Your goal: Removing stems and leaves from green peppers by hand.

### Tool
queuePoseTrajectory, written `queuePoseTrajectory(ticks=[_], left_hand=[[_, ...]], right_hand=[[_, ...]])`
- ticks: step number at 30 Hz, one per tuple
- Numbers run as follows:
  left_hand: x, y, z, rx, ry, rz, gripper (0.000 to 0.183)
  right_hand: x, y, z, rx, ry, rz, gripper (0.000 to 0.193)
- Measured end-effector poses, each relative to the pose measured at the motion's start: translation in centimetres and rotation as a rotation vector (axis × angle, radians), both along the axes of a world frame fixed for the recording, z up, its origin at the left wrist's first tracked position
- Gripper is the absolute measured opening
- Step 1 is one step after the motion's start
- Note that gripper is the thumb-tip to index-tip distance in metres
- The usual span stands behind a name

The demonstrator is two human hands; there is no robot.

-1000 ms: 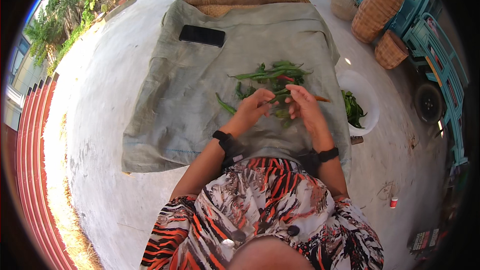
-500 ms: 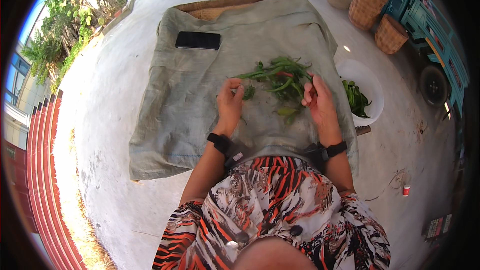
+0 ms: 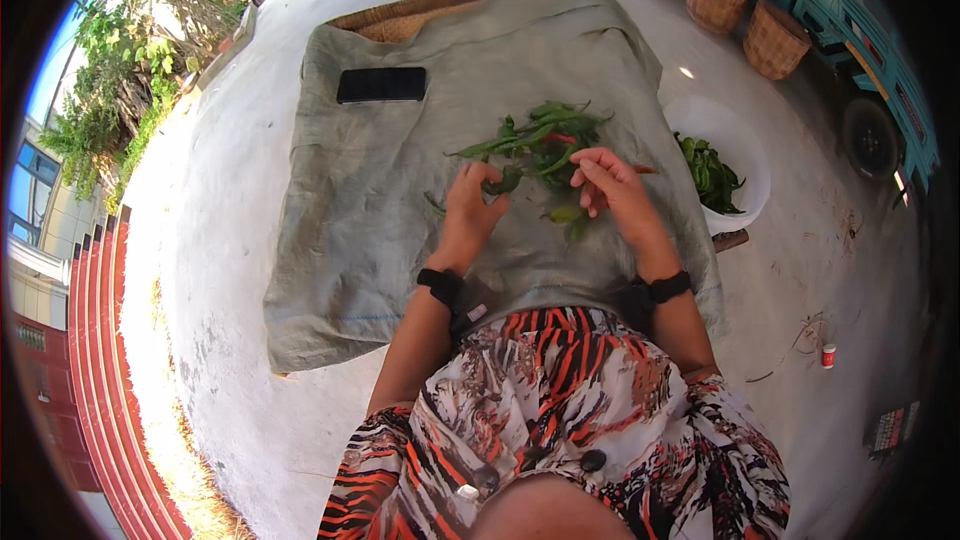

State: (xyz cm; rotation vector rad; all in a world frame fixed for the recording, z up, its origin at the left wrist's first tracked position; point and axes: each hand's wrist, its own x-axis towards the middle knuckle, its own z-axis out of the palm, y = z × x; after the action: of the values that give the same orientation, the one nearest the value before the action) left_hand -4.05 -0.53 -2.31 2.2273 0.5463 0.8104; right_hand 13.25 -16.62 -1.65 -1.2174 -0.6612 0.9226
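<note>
A loose heap of long green chili peppers [image 3: 560, 125], with a red one [image 3: 560, 138] among them, lies on a grey-green woven cloth [image 3: 370, 200]. My left hand [image 3: 472, 215] is at the heap's near left side, its thumb and fingers round a dark green chili pepper [image 3: 505, 180]. At the near right of the heap is my right hand [image 3: 622, 202], with fingers bent but apart and nothing plainly between them. A thin reddish-brown pepper-like piece [image 3: 645, 170] shows just beyond its knuckles. Between my hands lies a yellowish-green pepper [image 3: 566, 212], partly blurred.
A black phone [image 3: 381, 85] rests at the cloth's far left. Right of the cloth stands a white tub [image 3: 755, 180] holding green peppers [image 3: 708, 175]. Wicker baskets [image 3: 775, 40] and a teal truck [image 3: 870, 50] are at far right; red steps [image 3: 110, 370] rise at left.
My right hand has moved left and toward me, off the heap's right end. My left hand's fingers have closed round the dark green pepper. The whole view has shifted slightly.
</note>
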Motion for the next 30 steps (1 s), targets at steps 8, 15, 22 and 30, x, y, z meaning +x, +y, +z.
queuePoseTrajectory(ticks=[8, 15, 22, 30], left_hand=[[0.6, -2.1, 1.8, 0.131, -0.010, -0.387, 0.019], [-1.1, -0.5, 3.3, -0.043, 0.009, -0.201, 0.025], [-5.0, 1.8, 2.6, 0.163, 0.564, -0.081, 0.031], [-3.0, 0.2, 3.0, 0.167, 0.429, -0.054, 0.015]], right_hand=[[-0.8, 0.5, -0.3, -0.028, -0.100, 0.130, 0.026], [-0.3, 0.1, -0.7, 0.096, 0.056, -0.124, 0.025], [-0.4, -0.8, 2.8, 0.467, -0.047, -0.968, 0.032], [0.6, -0.9, -0.5, 0.107, -0.053, -0.331, 0.025]])
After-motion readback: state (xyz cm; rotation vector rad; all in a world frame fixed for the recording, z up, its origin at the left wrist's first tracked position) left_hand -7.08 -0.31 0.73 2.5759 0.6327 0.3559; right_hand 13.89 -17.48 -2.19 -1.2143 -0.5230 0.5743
